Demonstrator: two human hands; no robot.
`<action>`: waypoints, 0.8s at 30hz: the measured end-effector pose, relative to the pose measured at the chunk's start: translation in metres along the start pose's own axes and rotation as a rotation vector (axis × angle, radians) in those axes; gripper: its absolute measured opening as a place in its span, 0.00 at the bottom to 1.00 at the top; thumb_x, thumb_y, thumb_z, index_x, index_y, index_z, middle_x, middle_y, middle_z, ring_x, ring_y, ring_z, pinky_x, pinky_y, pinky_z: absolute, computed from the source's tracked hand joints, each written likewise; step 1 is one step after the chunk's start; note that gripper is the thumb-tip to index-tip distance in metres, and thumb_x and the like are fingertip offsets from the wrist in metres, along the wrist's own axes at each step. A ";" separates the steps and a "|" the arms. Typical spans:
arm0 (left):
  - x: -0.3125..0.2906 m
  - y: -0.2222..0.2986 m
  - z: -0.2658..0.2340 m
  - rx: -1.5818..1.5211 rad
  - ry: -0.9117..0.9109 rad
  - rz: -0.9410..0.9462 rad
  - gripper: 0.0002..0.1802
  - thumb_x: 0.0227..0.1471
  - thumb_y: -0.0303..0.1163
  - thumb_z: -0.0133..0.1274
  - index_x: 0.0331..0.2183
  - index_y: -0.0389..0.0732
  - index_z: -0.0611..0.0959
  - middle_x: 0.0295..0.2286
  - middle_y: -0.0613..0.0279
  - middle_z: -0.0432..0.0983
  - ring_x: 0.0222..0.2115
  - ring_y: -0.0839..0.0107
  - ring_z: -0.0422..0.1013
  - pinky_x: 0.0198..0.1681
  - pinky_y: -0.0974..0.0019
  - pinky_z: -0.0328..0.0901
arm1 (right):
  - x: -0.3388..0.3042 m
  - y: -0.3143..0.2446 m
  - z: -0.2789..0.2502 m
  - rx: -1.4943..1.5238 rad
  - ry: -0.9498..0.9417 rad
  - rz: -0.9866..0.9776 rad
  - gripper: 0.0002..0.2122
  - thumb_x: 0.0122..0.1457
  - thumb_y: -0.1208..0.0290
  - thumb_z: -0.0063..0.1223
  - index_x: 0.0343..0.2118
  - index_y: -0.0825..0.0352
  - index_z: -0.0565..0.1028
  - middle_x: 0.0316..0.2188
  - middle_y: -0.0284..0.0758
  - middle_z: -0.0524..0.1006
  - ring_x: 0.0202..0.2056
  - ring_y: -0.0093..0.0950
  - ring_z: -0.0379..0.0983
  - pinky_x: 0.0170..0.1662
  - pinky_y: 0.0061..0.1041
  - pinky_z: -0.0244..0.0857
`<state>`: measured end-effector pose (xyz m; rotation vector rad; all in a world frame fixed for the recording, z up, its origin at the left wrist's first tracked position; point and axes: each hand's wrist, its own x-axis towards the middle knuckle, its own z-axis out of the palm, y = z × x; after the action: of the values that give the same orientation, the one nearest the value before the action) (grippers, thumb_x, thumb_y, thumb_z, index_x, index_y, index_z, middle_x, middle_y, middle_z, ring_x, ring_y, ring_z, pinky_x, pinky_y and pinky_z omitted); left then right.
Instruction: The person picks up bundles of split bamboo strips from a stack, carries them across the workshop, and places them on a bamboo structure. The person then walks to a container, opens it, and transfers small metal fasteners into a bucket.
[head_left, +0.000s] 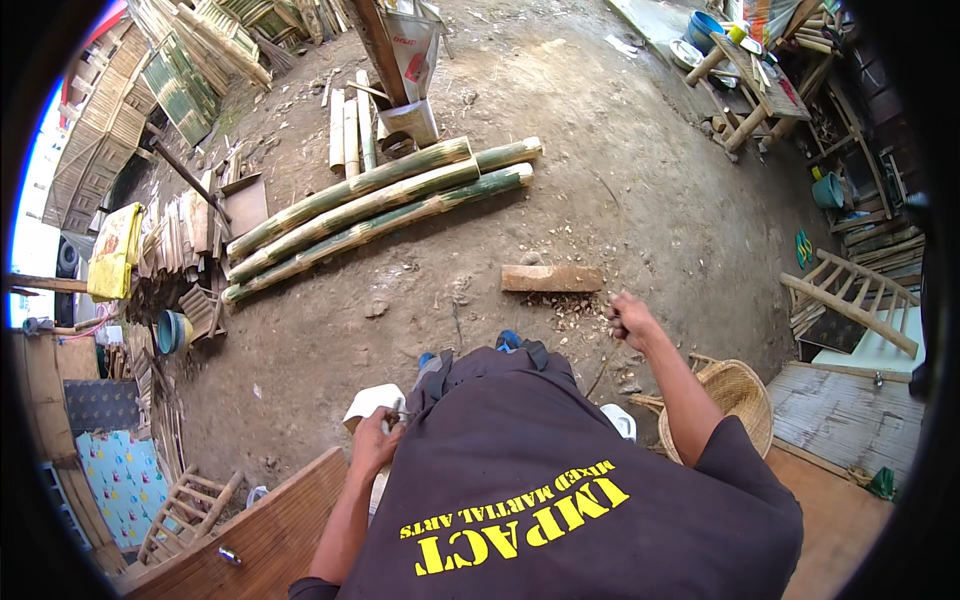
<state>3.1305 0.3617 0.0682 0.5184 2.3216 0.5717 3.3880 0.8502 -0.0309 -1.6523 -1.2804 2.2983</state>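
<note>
My left hand (375, 440) is curled at my left hip, closed on a small thin tool whose tip pokes out beside a white object (368, 403) on the ground. My right hand (628, 322) is raised out to the right in a fist; I cannot make out anything in it. It hovers just right of a flat wooden block (552, 278) and a scatter of wood chips (573, 310) on the bare dirt. Three long green bamboo poles (380, 205) lie side by side farther ahead. My dark shirt hides my legs and most of my feet.
A woven basket (738, 402) sits at my right side, by a plank platform (845, 415). A bamboo frame (850, 295) lies at right, a rough table (762, 92) with bowls at top right. Split bamboo stacks (185, 235) line the left, and a wooden board (270, 530) lies lower left.
</note>
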 end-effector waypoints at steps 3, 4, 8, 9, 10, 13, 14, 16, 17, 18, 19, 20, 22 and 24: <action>0.000 0.023 -0.015 0.048 -0.152 0.053 0.23 0.50 0.46 0.62 0.40 0.37 0.83 0.32 0.40 0.80 0.36 0.46 0.77 0.40 0.53 0.69 | -0.029 -0.016 0.068 -0.614 -0.369 0.009 0.09 0.68 0.61 0.45 0.41 0.62 0.66 0.26 0.30 0.71 0.25 0.22 0.67 0.27 0.24 0.63; 0.000 0.025 -0.015 0.047 -0.198 0.069 0.24 0.49 0.47 0.63 0.40 0.38 0.83 0.32 0.39 0.80 0.38 0.45 0.76 0.41 0.53 0.69 | -0.035 -0.015 0.079 -0.758 -0.565 0.001 0.10 0.67 0.62 0.46 0.42 0.63 0.67 0.28 0.32 0.73 0.29 0.24 0.69 0.32 0.25 0.66; -0.003 0.010 -0.008 -0.219 -0.374 -0.092 0.29 0.48 0.46 0.63 0.46 0.36 0.80 0.41 0.43 0.80 0.43 0.47 0.76 0.45 0.55 0.68 | -0.041 -0.006 0.083 -1.021 -0.846 -0.127 0.18 0.54 0.70 0.55 0.46 0.66 0.66 0.39 0.35 0.71 0.45 0.27 0.66 0.50 0.27 0.61; -0.005 0.004 -0.006 -0.125 -0.409 -0.057 0.31 0.49 0.45 0.62 0.49 0.35 0.78 0.44 0.43 0.79 0.45 0.49 0.75 0.47 0.57 0.67 | -0.040 -0.005 0.078 -1.026 -0.814 -0.067 0.20 0.51 0.72 0.57 0.47 0.67 0.66 0.42 0.35 0.71 0.47 0.28 0.64 0.53 0.26 0.59; -0.007 -0.002 -0.004 -0.128 -0.415 -0.036 0.30 0.49 0.45 0.62 0.49 0.35 0.77 0.44 0.42 0.79 0.45 0.49 0.75 0.48 0.57 0.67 | -0.039 -0.005 0.072 -0.986 -0.924 -0.058 0.22 0.50 0.73 0.57 0.49 0.67 0.66 0.43 0.35 0.70 0.48 0.27 0.64 0.54 0.26 0.59; -0.007 -0.015 0.006 -0.178 -0.448 0.024 0.30 0.52 0.44 0.59 0.51 0.36 0.76 0.45 0.41 0.78 0.46 0.50 0.74 0.49 0.58 0.66 | -0.037 -0.007 0.065 -0.898 -0.982 -0.015 0.28 0.48 0.74 0.59 0.54 0.67 0.66 0.44 0.33 0.70 0.49 0.27 0.64 0.55 0.26 0.60; -0.009 -0.021 0.011 -0.223 -0.474 0.022 0.30 0.54 0.44 0.57 0.53 0.36 0.75 0.46 0.42 0.77 0.47 0.51 0.74 0.50 0.58 0.66 | -0.037 -0.008 0.065 -0.903 -0.954 0.074 0.28 0.47 0.74 0.59 0.54 0.67 0.66 0.44 0.33 0.70 0.48 0.26 0.65 0.53 0.25 0.62; -0.013 -0.033 0.022 -0.324 -0.498 0.020 0.29 0.57 0.43 0.54 0.55 0.37 0.73 0.49 0.42 0.75 0.49 0.53 0.72 0.52 0.58 0.65 | -0.037 -0.010 0.068 -0.753 -1.015 0.134 0.27 0.47 0.74 0.59 0.54 0.67 0.67 0.44 0.32 0.71 0.45 0.24 0.68 0.48 0.24 0.65; -0.018 -0.039 0.029 -0.396 -0.505 0.018 0.30 0.58 0.44 0.52 0.56 0.37 0.72 0.51 0.42 0.74 0.51 0.54 0.71 0.53 0.58 0.64 | -0.038 -0.011 0.070 -0.784 -0.967 0.188 0.26 0.47 0.73 0.60 0.53 0.66 0.68 0.41 0.30 0.72 0.38 0.20 0.66 0.39 0.21 0.61; -0.024 -0.046 0.038 -0.481 -0.490 0.021 0.30 0.59 0.45 0.51 0.57 0.37 0.71 0.52 0.43 0.73 0.52 0.54 0.70 0.54 0.58 0.63 | -0.038 -0.013 0.072 -0.781 -0.924 0.216 0.25 0.48 0.72 0.60 0.51 0.64 0.70 0.39 0.27 0.73 0.31 0.15 0.65 0.30 0.18 0.58; -0.026 -0.053 0.049 -0.560 -0.511 0.032 0.31 0.60 0.46 0.50 0.58 0.37 0.70 0.53 0.43 0.72 0.53 0.54 0.70 0.54 0.58 0.63 | -0.039 -0.015 0.074 -0.790 -0.936 0.220 0.24 0.49 0.72 0.59 0.52 0.64 0.70 0.38 0.27 0.72 0.33 0.15 0.65 0.33 0.18 0.59; -0.030 -0.057 0.060 -0.648 -0.480 -0.096 0.31 0.61 0.46 0.49 0.59 0.37 0.69 0.54 0.43 0.71 0.53 0.54 0.69 0.55 0.58 0.63 | -0.040 -0.017 0.074 -0.861 -0.905 0.283 0.24 0.50 0.72 0.58 0.53 0.64 0.70 0.37 0.26 0.72 0.35 0.16 0.64 0.36 0.17 0.59; -0.037 -0.063 0.075 -0.755 -0.508 -0.398 0.33 0.62 0.47 0.47 0.60 0.37 0.66 0.56 0.44 0.69 0.55 0.54 0.67 0.55 0.58 0.62 | -0.043 -0.021 0.076 -0.871 -0.900 0.282 0.21 0.51 0.70 0.57 0.50 0.63 0.72 0.34 0.24 0.72 0.33 0.15 0.64 0.34 0.17 0.59; -0.046 -0.057 0.084 -0.525 -0.303 -0.199 0.29 0.61 0.48 0.47 0.56 0.38 0.72 0.54 0.43 0.71 0.53 0.55 0.69 0.54 0.58 0.63 | -0.046 -0.024 0.079 -0.917 -0.869 0.256 0.17 0.52 0.69 0.57 0.47 0.63 0.74 0.32 0.23 0.72 0.32 0.14 0.64 0.32 0.17 0.58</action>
<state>3.2090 0.3130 0.0056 0.1118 1.8130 0.8977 3.3349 0.7980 0.0270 -0.8488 -2.7453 2.9476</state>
